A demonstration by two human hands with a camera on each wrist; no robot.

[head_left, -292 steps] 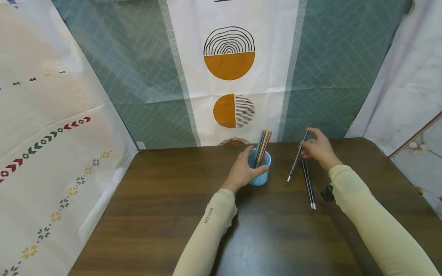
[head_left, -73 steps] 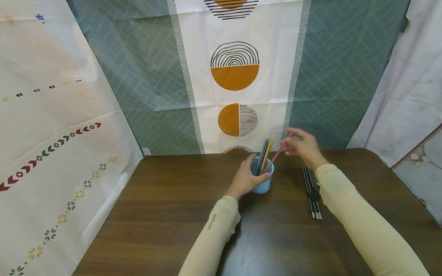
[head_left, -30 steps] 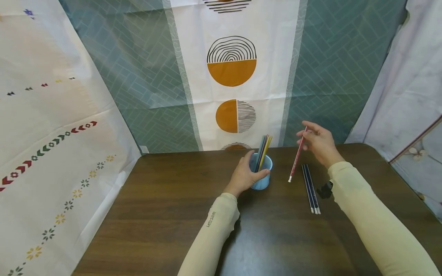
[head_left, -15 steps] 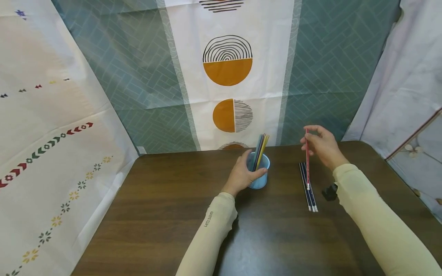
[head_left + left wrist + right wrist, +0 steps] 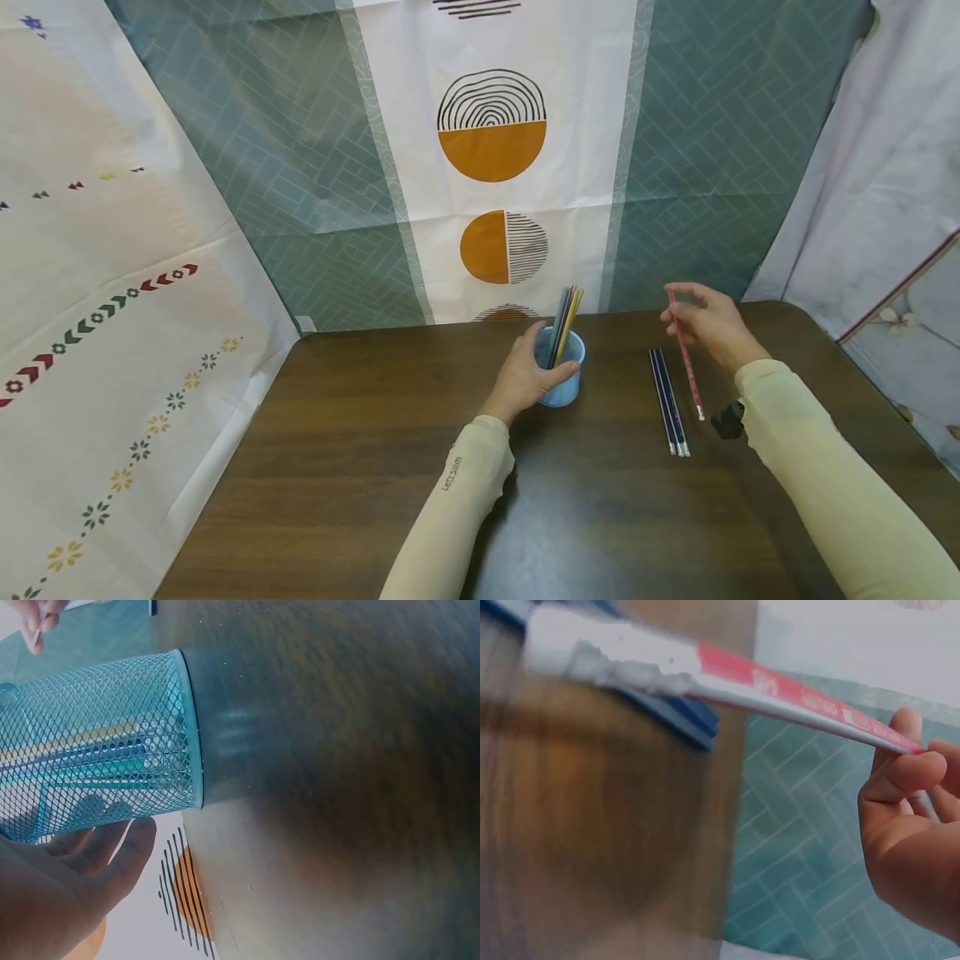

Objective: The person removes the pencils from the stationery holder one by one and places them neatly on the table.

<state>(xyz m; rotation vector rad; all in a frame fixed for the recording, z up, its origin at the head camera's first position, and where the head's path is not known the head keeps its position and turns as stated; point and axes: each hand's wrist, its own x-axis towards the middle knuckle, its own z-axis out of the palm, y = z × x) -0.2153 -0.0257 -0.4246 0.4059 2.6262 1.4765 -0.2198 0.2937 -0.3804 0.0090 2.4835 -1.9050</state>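
Observation:
In the head view, my left hand grips a light blue mesh pencil cup, thumb and fingers round its side. Several pencils, yellow, dark and blue-green ones, lean inside it; the left wrist view shows them through the mesh. My right hand pinches a red pencil near its upper end, the white eraser end pointing down. Three dark blue pencils lie side by side on the table, just left of the red one. In the right wrist view the red pencil crosses above them.
The brown wooden table ends at a green and white patterned cloth behind the cup. White cloths hang at the left and right. A black wrist device sits under the right sleeve.
A dark pencil from my right hand joined two others on the table. The red pencil came out of the cup and moved right, past the dark pencils. My left hand stayed at the cup.

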